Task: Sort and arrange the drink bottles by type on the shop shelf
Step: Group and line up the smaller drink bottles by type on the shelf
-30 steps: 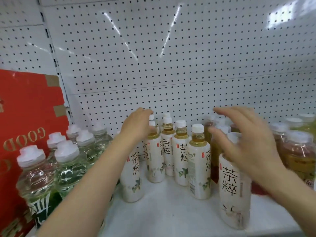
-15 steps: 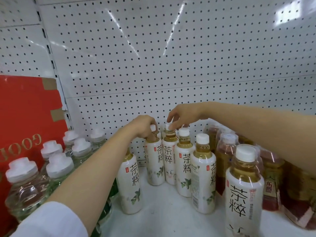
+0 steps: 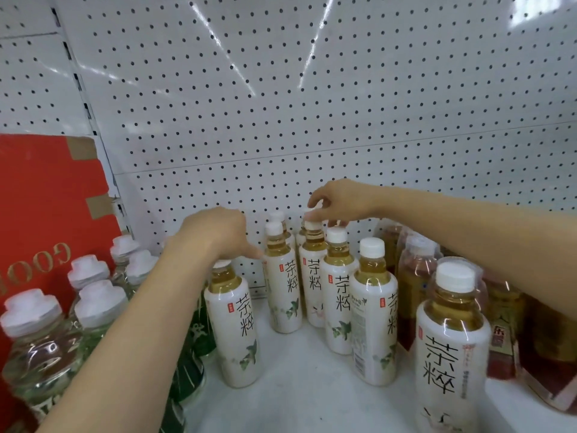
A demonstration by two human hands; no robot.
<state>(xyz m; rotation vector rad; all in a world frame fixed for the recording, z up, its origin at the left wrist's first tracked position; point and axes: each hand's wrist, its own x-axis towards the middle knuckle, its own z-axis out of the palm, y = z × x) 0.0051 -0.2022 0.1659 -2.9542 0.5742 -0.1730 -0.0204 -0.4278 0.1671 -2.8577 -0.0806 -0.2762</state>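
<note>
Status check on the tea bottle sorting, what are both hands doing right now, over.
Right hand pinching cap of a rear white-label tea bottle. Left hand above the near-left tea bottle, holding nothing. Clear bottles crowd the left, amber bottles the right.

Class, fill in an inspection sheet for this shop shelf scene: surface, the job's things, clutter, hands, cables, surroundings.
Surface: white shelf, bare patch at front centre.
Job's things: white-label tea bottles upright mid-shelf; clear green-label bottles at left; amber bottles at right.
Clutter: nothing seen.
Hands: left hand over a tea bottle's cap, fingers curled, grip hidden; right hand pinches a rear tea bottle's cap.
Cables: nothing seen.
Surroundings: white pegboard behind; red carton at left.
</note>
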